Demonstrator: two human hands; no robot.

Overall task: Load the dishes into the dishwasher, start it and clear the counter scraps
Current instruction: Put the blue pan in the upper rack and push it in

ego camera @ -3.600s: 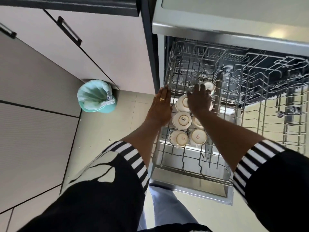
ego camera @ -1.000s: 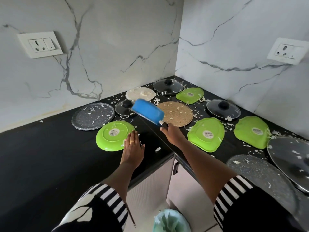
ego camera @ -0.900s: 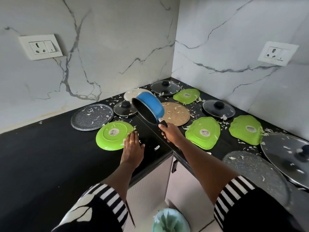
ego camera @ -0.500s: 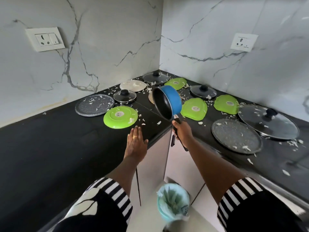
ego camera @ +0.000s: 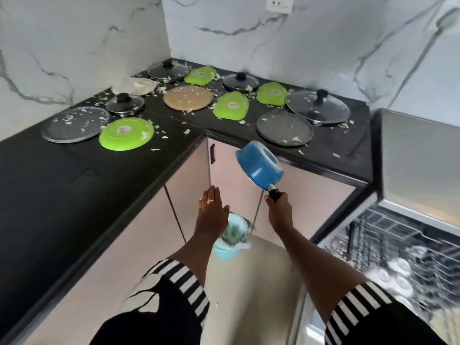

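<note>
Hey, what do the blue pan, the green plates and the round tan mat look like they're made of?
The blue pan looks like metal with a glossy blue coating; its black handle is probably plastic. The green plates seem plastic: uniform bright colour, slight sheen. The tan mat looks like cork, matte and speckled.
</note>
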